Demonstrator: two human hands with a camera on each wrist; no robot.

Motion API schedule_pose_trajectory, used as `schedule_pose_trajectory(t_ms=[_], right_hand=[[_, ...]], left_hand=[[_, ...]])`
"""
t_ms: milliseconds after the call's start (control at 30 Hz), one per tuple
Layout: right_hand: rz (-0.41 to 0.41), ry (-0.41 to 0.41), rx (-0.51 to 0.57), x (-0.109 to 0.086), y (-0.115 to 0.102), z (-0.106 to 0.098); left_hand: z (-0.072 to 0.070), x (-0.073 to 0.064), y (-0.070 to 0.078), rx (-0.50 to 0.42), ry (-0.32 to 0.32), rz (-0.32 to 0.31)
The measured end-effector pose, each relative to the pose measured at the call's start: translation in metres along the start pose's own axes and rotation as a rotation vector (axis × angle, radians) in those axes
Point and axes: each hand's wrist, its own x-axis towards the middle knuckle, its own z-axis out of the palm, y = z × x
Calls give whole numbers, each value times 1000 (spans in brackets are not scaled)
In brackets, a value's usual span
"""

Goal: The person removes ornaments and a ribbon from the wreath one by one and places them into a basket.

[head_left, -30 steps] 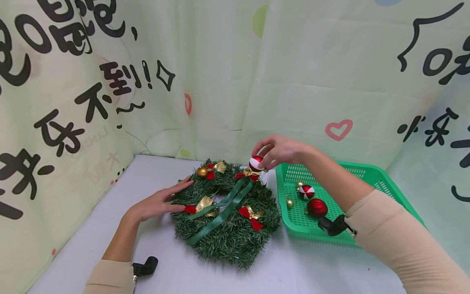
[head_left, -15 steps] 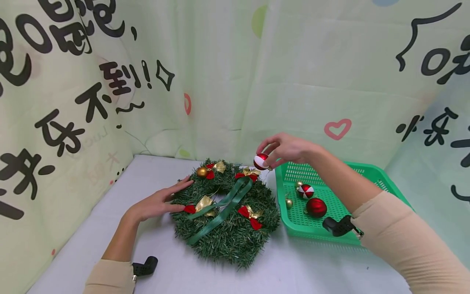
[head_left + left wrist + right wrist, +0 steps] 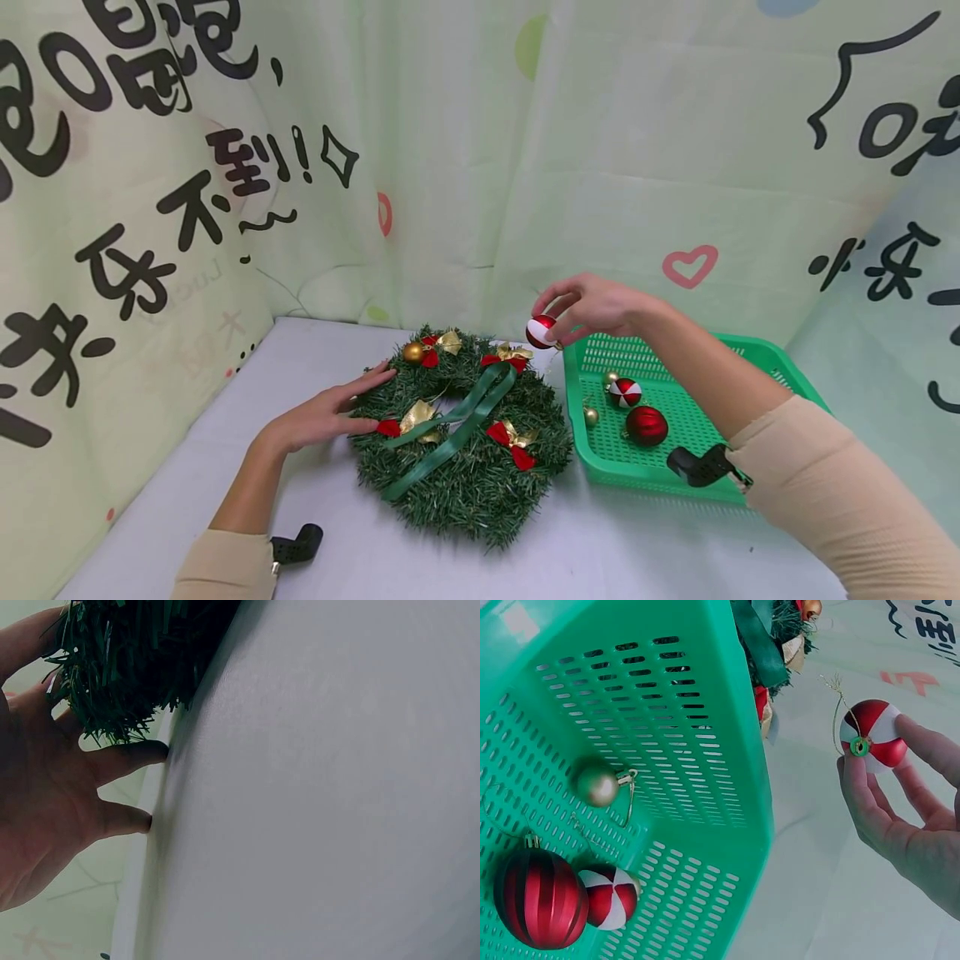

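Observation:
My right hand (image 3: 600, 306) pinches a red-and-white Christmas bauble (image 3: 874, 735) between thumb and fingers, above the gap between wreath and basket. A gold cord loop hangs off the bauble's cap in the right wrist view. The green wreath (image 3: 480, 508) lies on the table, trimmed with red-and-gold bows (image 3: 512, 443), a green ribbon (image 3: 450, 450) and a gold bauble (image 3: 413, 352). On the wreath's left edge rests my left hand (image 3: 318, 419), fingers spread. In the left wrist view, two of its fingers reach down by the table surface while others lie at the wreath's needles (image 3: 127, 667).
A green plastic basket (image 3: 600, 467) stands right of the wreath. Inside lie a large red bauble (image 3: 647, 426), another red-and-white bauble (image 3: 625, 392) and small gold baubles (image 3: 591, 416). A printed curtain (image 3: 450, 167) encloses the white table (image 3: 330, 333) at the back and sides.
My right hand has moved a little to the right with the red-and-white bauble, away from the wreath's top bow. My left hand has stayed on the wreath.

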Motion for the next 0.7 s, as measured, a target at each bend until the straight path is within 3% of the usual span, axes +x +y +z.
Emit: schedule_pose_trajectory(t_ms=[700], right_hand=[[52, 22, -2, -16, 25, -16]], left_hand=[[1, -1, 0, -4, 4, -11]])
